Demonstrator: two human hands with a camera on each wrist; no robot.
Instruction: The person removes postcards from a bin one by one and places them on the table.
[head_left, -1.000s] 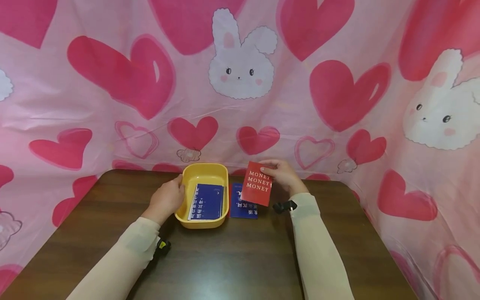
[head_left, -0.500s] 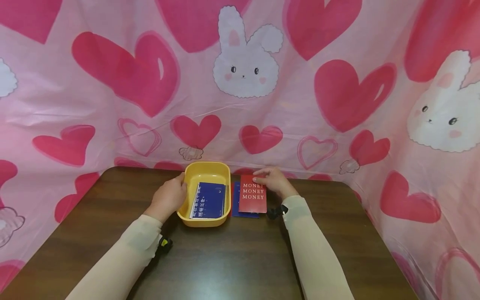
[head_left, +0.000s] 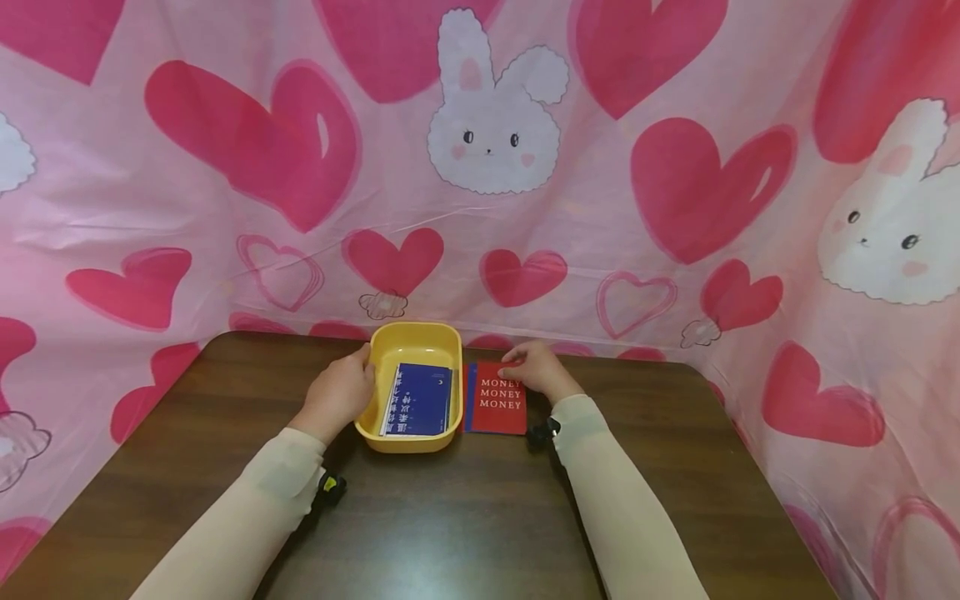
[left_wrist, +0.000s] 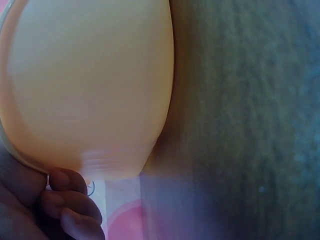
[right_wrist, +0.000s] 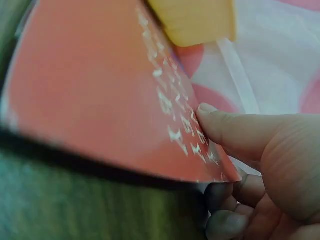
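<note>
On worktop (head_left: 442, 517), left hand (head_left: 339, 392) grips yellow tray (head_left: 415, 445) by left side, blue card (head_left: 426, 404) inside; just right of tray, right hand (head_left: 543, 368) pinches red card (head_left: 500, 418) overlapping second blue card (head_left: 470, 400).

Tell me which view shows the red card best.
The head view: the red card appears nearly whole, its three MONEY lines readable, with the right fingers covering a little of its top. The right wrist view shows it larger but slanted and cropped; the left wrist view shows none of it.
</note>
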